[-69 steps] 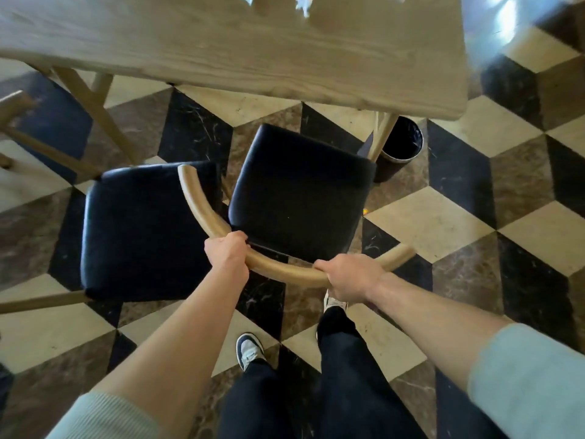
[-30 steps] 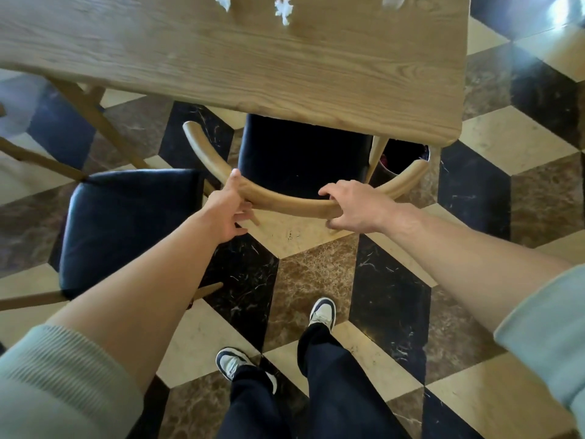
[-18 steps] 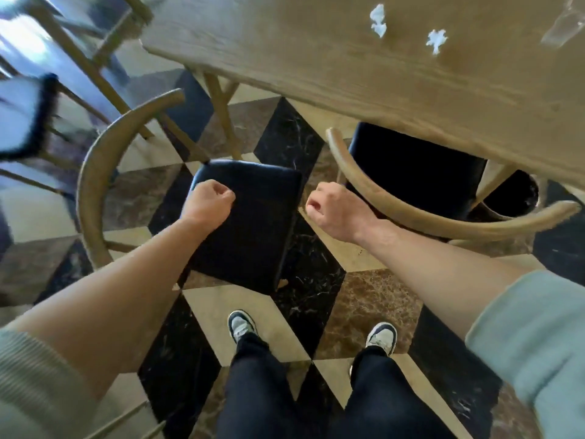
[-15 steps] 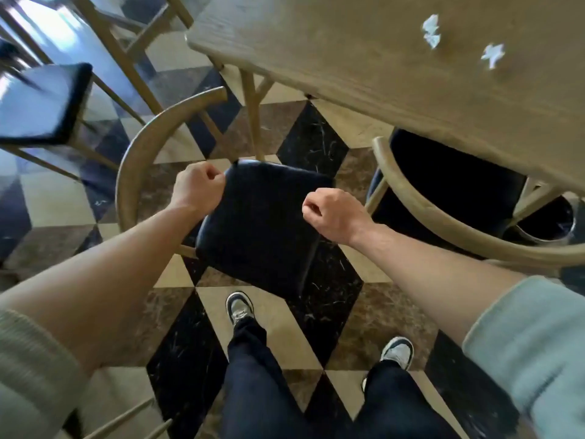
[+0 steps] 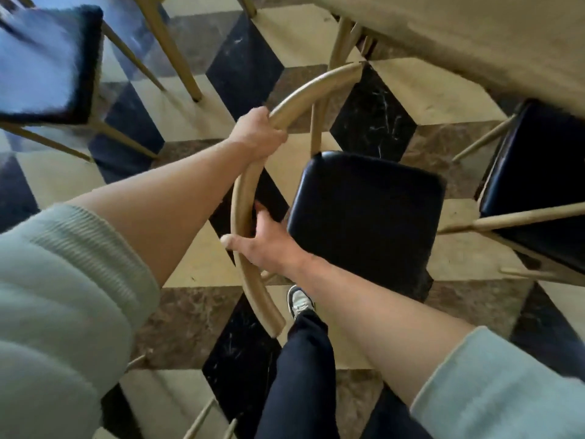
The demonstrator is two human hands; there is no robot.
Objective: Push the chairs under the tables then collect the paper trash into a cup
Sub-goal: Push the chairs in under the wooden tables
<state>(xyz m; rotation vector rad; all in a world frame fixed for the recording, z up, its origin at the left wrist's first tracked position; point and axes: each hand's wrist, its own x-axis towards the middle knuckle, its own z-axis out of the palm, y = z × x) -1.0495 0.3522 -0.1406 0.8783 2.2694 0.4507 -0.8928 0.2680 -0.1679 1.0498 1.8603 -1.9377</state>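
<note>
We observe both hands on the curved wooden backrest (image 5: 243,217) of one chair with a black padded seat (image 5: 364,223). The left hand (image 5: 259,134) is closed around the upper stretch of the rail, fingers wrapped over it. The right hand (image 5: 262,242) sits lower on the same rail: its thumb hooks the outer side and the fingers reach round the inner side, so the grip is looser than the left but still closed about the wood.

This chair stands out on the checkered marble floor (image 5: 202,267), beside the wooden table (image 5: 474,36) at upper right rather than beneath it. The far tip of the rail lies close to a table leg (image 5: 342,42); we cannot tell whether they touch. The seat is fully clear of the tabletop.

A second chair (image 5: 538,172) with a black seat stands at right, its far edge covered by the table's edge. A third chair (image 5: 47,61), blurred, stands at upper left, well apart from the held one.

Pale green sleeves (image 5: 63,312) are pushed up both forearms. A dark trouser leg (image 5: 300,369) and one sneaker (image 5: 299,301) show just below the rail's near end. No paper or cup shows on the visible part of the tabletop.
</note>
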